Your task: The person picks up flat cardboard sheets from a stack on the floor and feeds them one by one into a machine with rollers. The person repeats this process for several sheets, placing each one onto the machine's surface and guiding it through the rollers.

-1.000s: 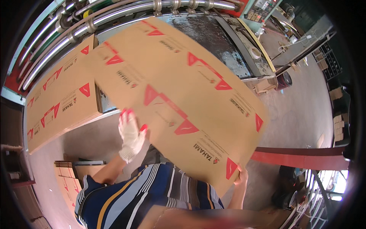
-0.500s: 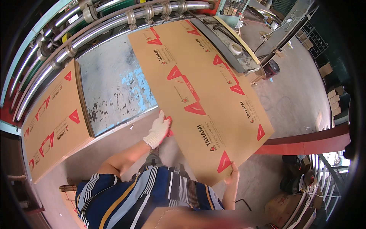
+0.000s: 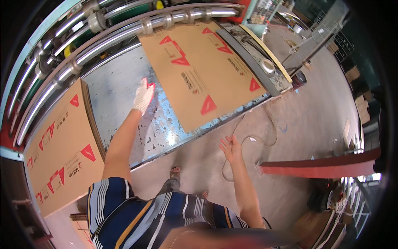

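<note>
A brown cardboard sheet [image 3: 195, 70] with red and black printing lies flat on the worn blue-grey metal table [image 3: 112, 95], its far edge at the machine's rollers. My left hand [image 3: 144, 97], in a white knit glove with a red palm, is over the metal just left of the sheet's left edge. Its fingers stretch forward and hold nothing. Off the near edge of the table, my bare right hand [image 3: 232, 148] hangs in the air with fingers spread, apart from the sheet.
A stack of similar printed cardboard sheets [image 3: 62, 145] sits at the left. Metal rollers [image 3: 124, 37] run along the back. A flat grey bar [image 3: 248, 62] borders the sheet's right side, near a roll of tape [image 3: 267, 65]. A red beam [image 3: 319, 164] juts in from the right.
The cardboard sheet has moved away from me toward the rollers and lies wholly over the table. My right hand has let go of its near corner. My left hand has moved forward over the table.
</note>
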Demonstrator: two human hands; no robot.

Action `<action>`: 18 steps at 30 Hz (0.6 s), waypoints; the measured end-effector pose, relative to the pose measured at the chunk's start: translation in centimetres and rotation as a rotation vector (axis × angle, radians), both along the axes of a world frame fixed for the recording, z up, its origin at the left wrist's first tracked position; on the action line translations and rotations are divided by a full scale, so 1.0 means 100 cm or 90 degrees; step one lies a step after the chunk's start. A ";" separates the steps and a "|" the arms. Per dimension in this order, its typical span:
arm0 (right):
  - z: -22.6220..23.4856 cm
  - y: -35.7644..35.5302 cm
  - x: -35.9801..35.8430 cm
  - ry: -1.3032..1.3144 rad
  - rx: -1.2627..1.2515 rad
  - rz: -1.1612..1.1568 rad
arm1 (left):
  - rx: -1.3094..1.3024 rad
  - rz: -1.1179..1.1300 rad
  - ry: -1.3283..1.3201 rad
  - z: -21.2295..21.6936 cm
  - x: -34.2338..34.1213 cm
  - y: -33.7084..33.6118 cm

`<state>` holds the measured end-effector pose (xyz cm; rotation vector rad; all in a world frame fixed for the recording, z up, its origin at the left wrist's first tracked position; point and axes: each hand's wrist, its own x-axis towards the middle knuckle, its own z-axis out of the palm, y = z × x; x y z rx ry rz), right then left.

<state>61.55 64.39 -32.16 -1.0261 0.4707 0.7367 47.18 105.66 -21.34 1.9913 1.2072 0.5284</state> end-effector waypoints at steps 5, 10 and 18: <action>-0.013 -0.022 -0.058 -0.016 0.009 0.219 | 0.530 0.182 0.405 0.040 -0.215 0.008; -0.007 0.022 -0.131 -0.092 0.128 0.557 | 0.117 0.351 0.622 0.052 -0.362 -0.035; 0.020 0.044 -0.102 0.123 0.148 0.590 | 0.360 -0.201 0.355 0.020 -0.185 -0.229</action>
